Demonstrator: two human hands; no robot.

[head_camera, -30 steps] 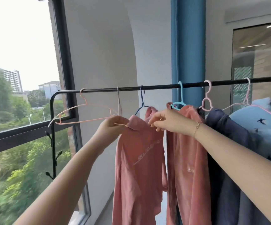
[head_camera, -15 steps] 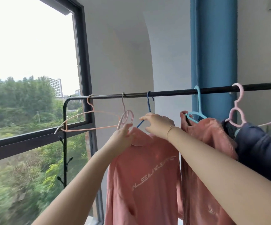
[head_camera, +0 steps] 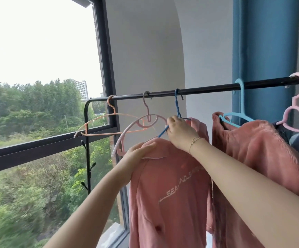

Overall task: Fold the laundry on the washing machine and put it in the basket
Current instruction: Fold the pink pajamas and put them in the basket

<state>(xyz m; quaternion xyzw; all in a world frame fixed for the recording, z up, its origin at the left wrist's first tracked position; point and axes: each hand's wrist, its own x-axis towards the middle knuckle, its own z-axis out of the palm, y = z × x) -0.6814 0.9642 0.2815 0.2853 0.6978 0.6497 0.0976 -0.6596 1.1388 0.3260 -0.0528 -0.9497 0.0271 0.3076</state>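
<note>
Left hand gripping pink shirt collar, right hand pinching dark blue hanger, hooked on black rail

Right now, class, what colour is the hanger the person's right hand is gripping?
Dark blue: the hanger held by the right hand, seen in the head view.

I see a black rail crossing from window to right edge. On it hang a bare peach hanger, a bare pink hanger, a dark blue hanger carrying a pink shirt, a light blue hanger with a pink garment, and a pink looped hanger.
</note>
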